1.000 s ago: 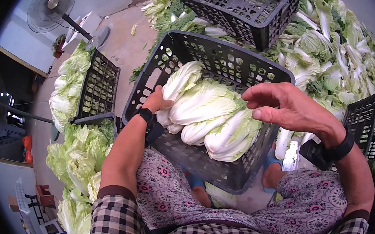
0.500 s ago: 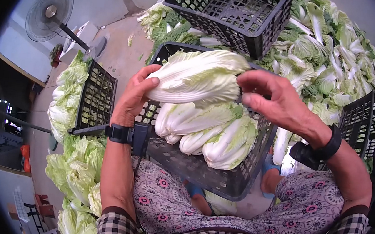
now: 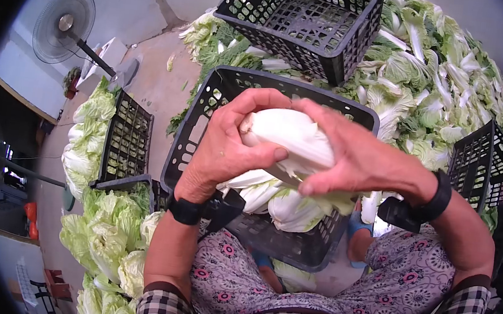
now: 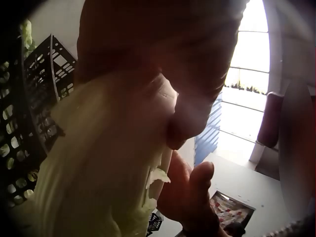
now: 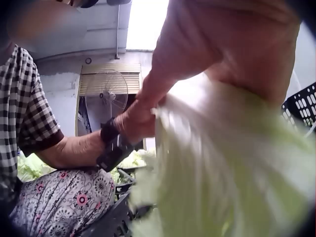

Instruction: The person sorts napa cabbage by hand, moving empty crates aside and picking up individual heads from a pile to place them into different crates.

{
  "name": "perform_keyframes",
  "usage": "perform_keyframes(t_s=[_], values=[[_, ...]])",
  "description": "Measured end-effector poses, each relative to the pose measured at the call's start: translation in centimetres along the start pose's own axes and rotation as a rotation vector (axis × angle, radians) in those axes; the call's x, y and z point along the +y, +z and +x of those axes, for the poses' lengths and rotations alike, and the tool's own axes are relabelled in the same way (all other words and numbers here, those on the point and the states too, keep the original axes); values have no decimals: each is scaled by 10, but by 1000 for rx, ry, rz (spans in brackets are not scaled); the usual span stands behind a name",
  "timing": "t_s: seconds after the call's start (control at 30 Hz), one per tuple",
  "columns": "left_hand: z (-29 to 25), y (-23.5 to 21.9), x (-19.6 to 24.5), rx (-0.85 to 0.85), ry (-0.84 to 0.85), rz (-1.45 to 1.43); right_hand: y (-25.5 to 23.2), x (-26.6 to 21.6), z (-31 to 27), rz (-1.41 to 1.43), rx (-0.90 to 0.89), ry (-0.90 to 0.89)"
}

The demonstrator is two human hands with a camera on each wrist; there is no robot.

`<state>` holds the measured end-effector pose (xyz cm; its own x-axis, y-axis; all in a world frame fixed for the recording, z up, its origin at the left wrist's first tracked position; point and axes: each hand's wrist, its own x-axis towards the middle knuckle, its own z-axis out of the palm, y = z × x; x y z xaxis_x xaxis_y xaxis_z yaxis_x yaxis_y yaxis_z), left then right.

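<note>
Both hands hold one napa cabbage (image 3: 290, 138) above a black plastic crate (image 3: 182, 143). My left hand (image 3: 222, 142) grips its root end, thumb across the near side and fingers over the far side. Round the leafy half curls my right hand (image 3: 356, 153), its thumb on the near side. In the left wrist view the cabbage (image 4: 94, 163) fills the lower left under the dark left hand (image 4: 153, 44). The right wrist view shows its pale leaves (image 5: 222, 163) spreading below the right hand (image 5: 232, 44). Under the hands, more napa cabbages (image 3: 295, 210) lie in the crate, partly hidden.
Behind stands another black crate (image 3: 342, 50), beside a large heap of cabbage and loose leaves (image 3: 431, 84). At left are a crate (image 3: 128, 138) and trimmed cabbages (image 3: 103, 227). A standing fan (image 3: 63, 24) is at the far left; a further crate (image 3: 484, 163) stands at right.
My left hand has lifted a cabbage from the crate and turned it, bringing its root end up toward the left. My right hand, earlier free, has closed round the leafy part.
</note>
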<state>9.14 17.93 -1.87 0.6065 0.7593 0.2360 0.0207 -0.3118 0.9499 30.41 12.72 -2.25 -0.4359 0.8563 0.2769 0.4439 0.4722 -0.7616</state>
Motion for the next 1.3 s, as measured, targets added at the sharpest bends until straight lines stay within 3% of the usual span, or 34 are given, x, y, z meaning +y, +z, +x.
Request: perform_keyframes(t_s=[0.03,0.07,0.17,0.3,0.47,0.57,0.67,0.83,1.0,1.1,1.17,1.3], values=[[1,4,2,26,15,-56,1,-3,-2,112,-95,58],[1,7,3,54,28,-113,0,-1,-1,105,-75,34],[4,14,6,68,-9,-457,-3,-4,1,143,113,51],[5,16,-12,-46,-272,-210,-8,-9,2,236,155,188],[1,13,-29,11,-237,-396,-13,0,-1,321,46,96],[3,15,-21,74,-178,-633,-21,-6,-2,346,5,199],[4,17,-24,86,-137,-690,-20,3,-2,440,-51,177],[9,27,-20,163,-102,-804,-5,3,-3,570,-5,192],[8,29,-15,182,-162,-942,10,-5,2,684,-46,170],[6,26,-13,73,-112,-1143,14,-5,4,858,-73,211],[5,31,-6,170,-135,-1080,18,-2,6,1029,-112,231],[3,33,-15,302,-121,-813,16,-12,6,1082,-101,264]])
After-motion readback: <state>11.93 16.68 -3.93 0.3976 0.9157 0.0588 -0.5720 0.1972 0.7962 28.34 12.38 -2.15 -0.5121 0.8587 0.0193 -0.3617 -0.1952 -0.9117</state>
